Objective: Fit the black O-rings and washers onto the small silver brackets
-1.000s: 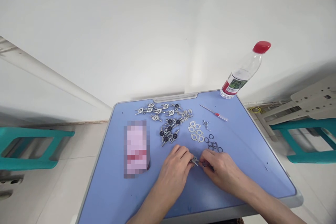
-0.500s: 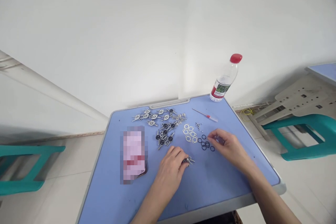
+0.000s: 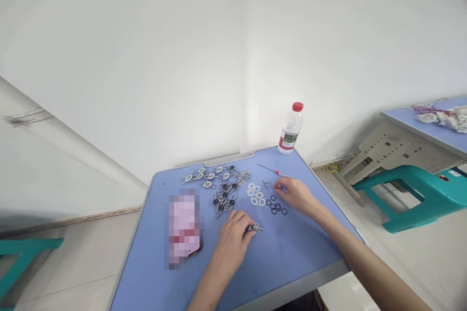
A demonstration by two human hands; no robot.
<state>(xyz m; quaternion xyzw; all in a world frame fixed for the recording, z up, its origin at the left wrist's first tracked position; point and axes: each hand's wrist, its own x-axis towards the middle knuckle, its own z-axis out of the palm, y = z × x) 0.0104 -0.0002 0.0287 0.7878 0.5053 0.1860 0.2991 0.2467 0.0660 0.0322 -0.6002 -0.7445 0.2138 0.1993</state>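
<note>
My left hand [image 3: 233,235] rests on the blue table [image 3: 299,248] with its fingers closed on a small metal part [image 3: 255,229]. My right hand [image 3: 294,192] reaches toward the far right, fingers curled near a cluster of tiny screws [image 3: 266,184] and the red-handled screwdriver [image 3: 270,170]. What, if anything, those fingers hold is hidden. Several black O-rings [image 3: 276,206] lie just left of that hand. White gaskets [image 3: 255,194] sit beside them. A heap of metal winged parts [image 3: 219,182] fills the far middle of the table.
A blurred pink packet [image 3: 184,223] lies left of my left hand. A clear bottle with a red cap [image 3: 291,129] stands at the table's far right corner. Teal stools [image 3: 419,194] and a second blue table [image 3: 430,121] stand to the right, a white wall behind.
My right hand left the metal part and moved up and right past the O-rings toward the screws. My left hand kept the part. The view tilted up and drew back.
</note>
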